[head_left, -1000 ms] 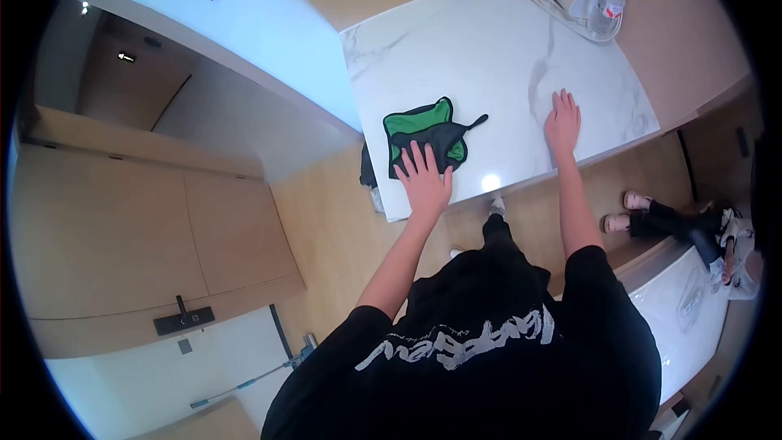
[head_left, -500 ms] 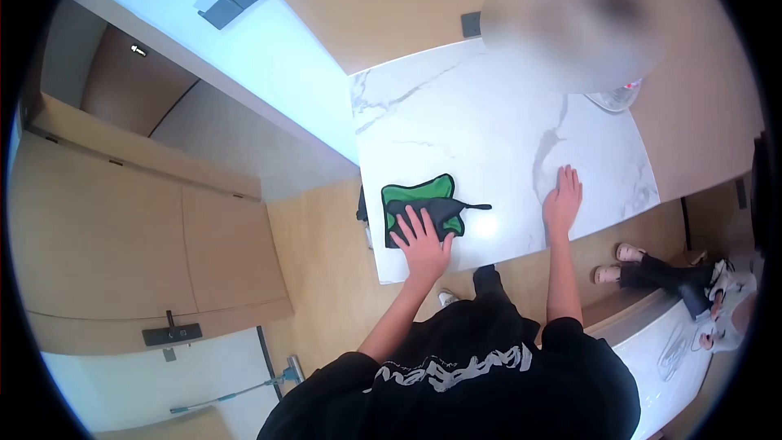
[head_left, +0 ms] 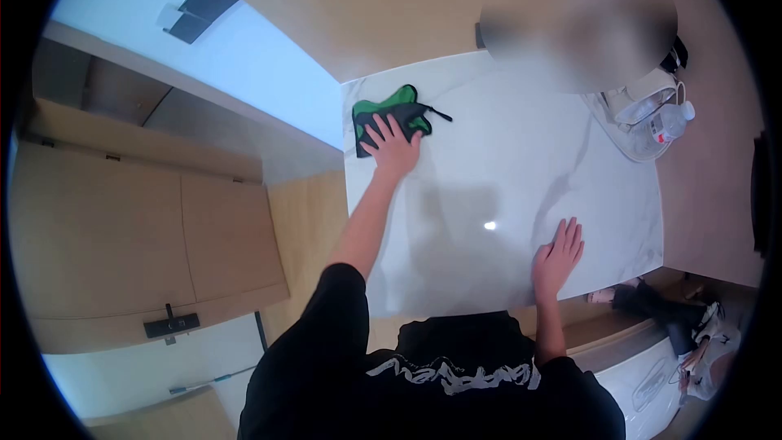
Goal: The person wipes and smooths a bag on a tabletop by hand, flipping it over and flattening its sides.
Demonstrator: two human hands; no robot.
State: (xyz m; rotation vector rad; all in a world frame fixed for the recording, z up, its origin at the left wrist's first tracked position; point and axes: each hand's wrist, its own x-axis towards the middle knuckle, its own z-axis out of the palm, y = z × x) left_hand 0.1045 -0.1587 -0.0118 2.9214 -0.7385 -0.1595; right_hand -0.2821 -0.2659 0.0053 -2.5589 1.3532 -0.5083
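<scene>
A green and dark grey cloth [head_left: 410, 112] with black edging and a loop lies partly folded near the far left corner of the white marble-patterned table [head_left: 489, 163]. My left hand [head_left: 393, 151] rests on the cloth with its fingers spread, pressing it flat and not gripping it. Over on the right, my right hand [head_left: 559, 261] lies on the bare tabletop near the front edge. Its fingers are stretched out and nothing is in it.
At the back right a clear tray [head_left: 607, 132] holds a plastic bottle [head_left: 666, 124] and a white item. A blurred round shape [head_left: 578, 33] covers the far edge. Another person [head_left: 692, 342] is at lower right, beside a white surface. A door [head_left: 106, 220] stands left.
My left hand has slid the cloth away from me, toward the table's far left corner. My body has leaned in over the table, while my right hand still lies near the front edge.
</scene>
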